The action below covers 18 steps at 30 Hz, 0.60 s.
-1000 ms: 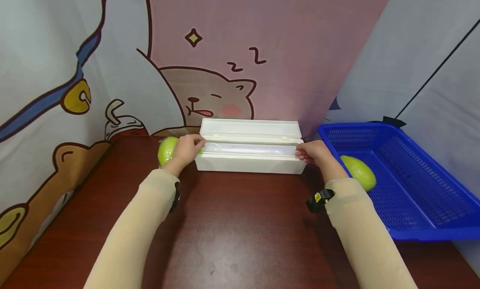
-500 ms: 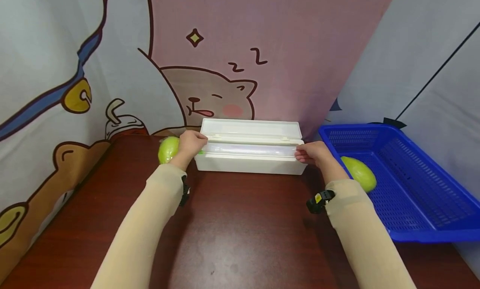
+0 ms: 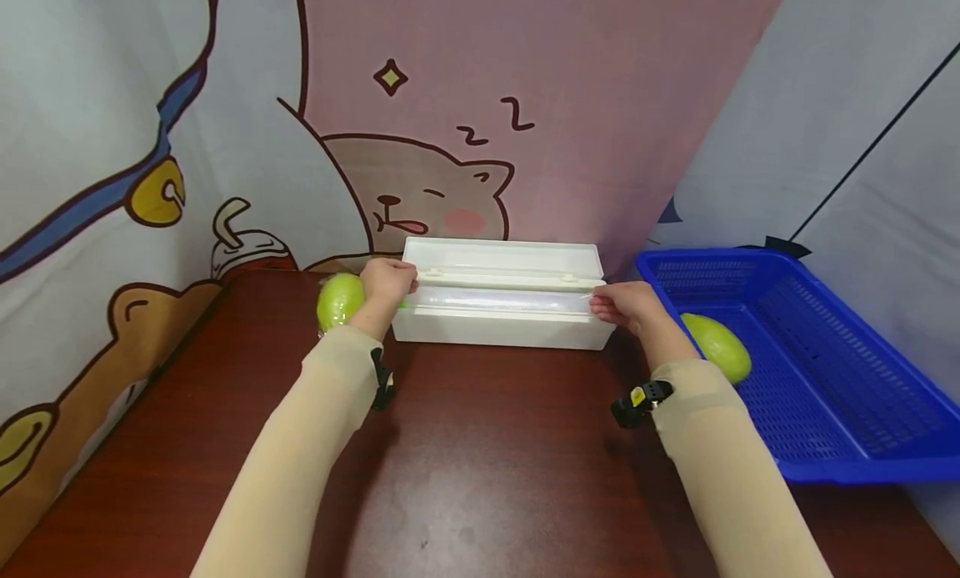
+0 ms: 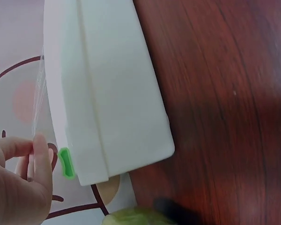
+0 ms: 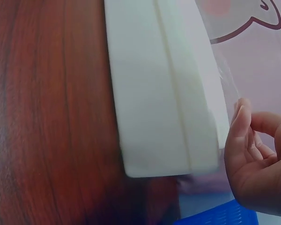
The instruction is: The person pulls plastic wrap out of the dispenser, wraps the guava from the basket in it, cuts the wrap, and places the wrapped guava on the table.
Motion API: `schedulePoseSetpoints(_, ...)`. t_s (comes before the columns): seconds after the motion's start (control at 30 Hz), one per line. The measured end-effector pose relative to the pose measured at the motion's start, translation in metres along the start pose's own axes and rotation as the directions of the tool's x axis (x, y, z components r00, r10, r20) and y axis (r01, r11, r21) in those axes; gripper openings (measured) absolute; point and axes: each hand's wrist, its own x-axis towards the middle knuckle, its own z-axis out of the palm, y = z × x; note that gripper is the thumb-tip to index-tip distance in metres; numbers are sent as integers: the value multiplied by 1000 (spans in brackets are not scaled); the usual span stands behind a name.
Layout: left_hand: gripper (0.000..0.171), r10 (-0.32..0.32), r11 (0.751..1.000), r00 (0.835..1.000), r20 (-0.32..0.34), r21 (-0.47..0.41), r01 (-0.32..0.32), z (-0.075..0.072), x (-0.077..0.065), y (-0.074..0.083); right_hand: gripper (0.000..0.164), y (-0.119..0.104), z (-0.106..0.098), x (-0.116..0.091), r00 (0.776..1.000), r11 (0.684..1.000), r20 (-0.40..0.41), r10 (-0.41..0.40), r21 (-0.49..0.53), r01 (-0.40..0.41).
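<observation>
A long white cling film dispenser box (image 3: 502, 326) stands at the back of the table, its lid (image 3: 502, 257) tipped back. Clear cling film (image 3: 502, 299) stretches across its opening. My left hand (image 3: 386, 284) pinches the film at the left end between thumb and forefinger; the left wrist view shows a thin strand of film (image 4: 39, 93) running from those fingertips, beside a green slider (image 4: 66, 163). At the right end, thumb and forefinger of my right hand (image 3: 626, 304) pinch the film's other corner, also visible as clear film (image 5: 229, 84) in the right wrist view.
A film-wrapped green fruit (image 3: 337, 301) sits just left of my left hand. On the right, a blue plastic basket (image 3: 855, 469) holds another green fruit (image 3: 717, 347) near my right forearm. A printed cloth (image 3: 585, 128) hangs behind the brown table (image 3: 480, 444).
My left hand has shifted slightly right and up along the box's left end, with the film in its fingers. My right hand has stayed nearly still.
</observation>
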Motion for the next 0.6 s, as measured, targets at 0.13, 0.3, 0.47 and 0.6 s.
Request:
schedulePoseSetpoints(0.13,23,-24,989,1000,11,-142,26,2,-2,0,12,-4,-1,-2,1000,999,-7,-16,37,16)
schedulePoseSetpoints(0.3,27,-55,956,998,19,-286,58,0,-5,0,10,-7,-2,-6,1000,994,8,-30,102,29)
schedulePoseSetpoints(0.47,28,-74,931,997,14,-358,74,-1,-8,2,10,-10,-5,-9,999,986,-9,-38,162,39)
schedulePoseSetpoints(0.6,27,-88,908,996,6,-412,82,-1,-9,2,12,-13,-6,-12,999,978,-23,-42,203,46)
